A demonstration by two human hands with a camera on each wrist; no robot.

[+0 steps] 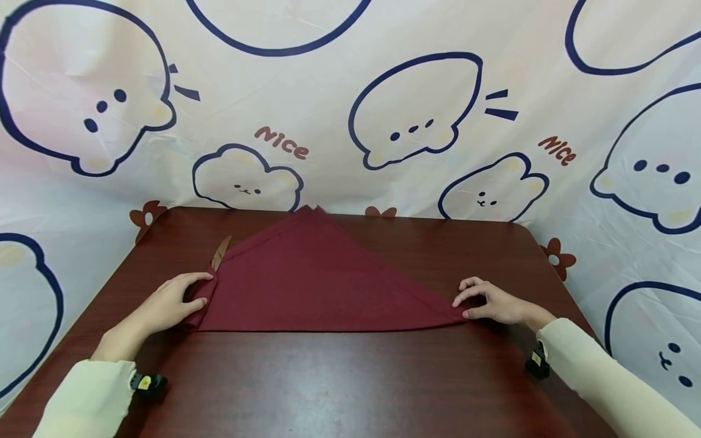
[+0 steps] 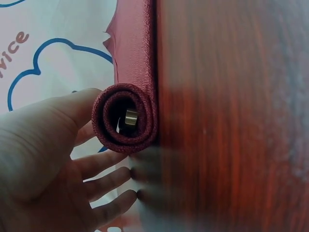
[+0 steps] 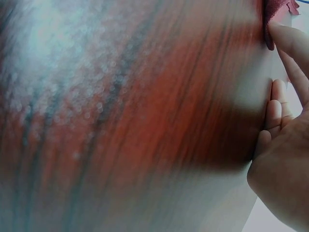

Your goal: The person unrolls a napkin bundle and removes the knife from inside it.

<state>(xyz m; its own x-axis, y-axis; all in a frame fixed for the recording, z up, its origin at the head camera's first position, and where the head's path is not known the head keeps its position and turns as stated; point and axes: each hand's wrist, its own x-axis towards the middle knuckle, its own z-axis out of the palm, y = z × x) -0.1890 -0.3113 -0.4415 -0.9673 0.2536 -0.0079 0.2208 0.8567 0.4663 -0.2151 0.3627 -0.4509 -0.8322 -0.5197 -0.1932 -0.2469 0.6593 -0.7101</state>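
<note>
A dark red cloth napkin [image 1: 323, 280] lies on the table in a triangle, its long straight edge towards me and its point at the far side. Its left end is rolled up, and a gold-coloured blade, like a table knife's [image 1: 221, 253], sticks out of the roll's far end. My left hand [image 1: 172, 304] holds this roll between thumb and fingers. The left wrist view looks into the roll's near end [image 2: 147, 121], where a gold metal end [image 2: 131, 117] shows inside the layers. At the far right corner of the cloth, my right hand [image 1: 493, 303] pinches the tip between thumb and forefinger.
The brown wooden table [image 1: 350, 383] is glossy, with rounded far corners. Behind it and along both sides hangs a white sheet [image 1: 328, 97] printed with cartoon outlines. The cloth's point reaches the table's far edge.
</note>
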